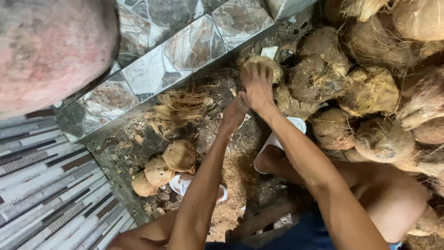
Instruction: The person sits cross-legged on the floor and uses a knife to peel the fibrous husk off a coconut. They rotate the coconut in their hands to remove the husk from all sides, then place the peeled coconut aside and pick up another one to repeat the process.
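My right hand (257, 85) reaches forward and lies with spread fingers over a husked coconut (270, 65) at the edge of a big pile. My left hand (234, 113) sits just below and left of it, fingers curled; what it grips is hidden. Both forearms stretch out from the bottom of the view. Three peeled brown coconuts (179, 155) lie together on the ground to the left, near a tuft of torn husk fibre (178, 107).
A heap of fibrous coconuts (370, 92) fills the right side. A stone-patterned tiled wall (180, 51) runs diagonally at upper left, striped tiles (51, 185) below it. White sandals (182, 184) rest on the husk-strewn ground. A blurred reddish shape (51, 51) blocks the top-left corner.
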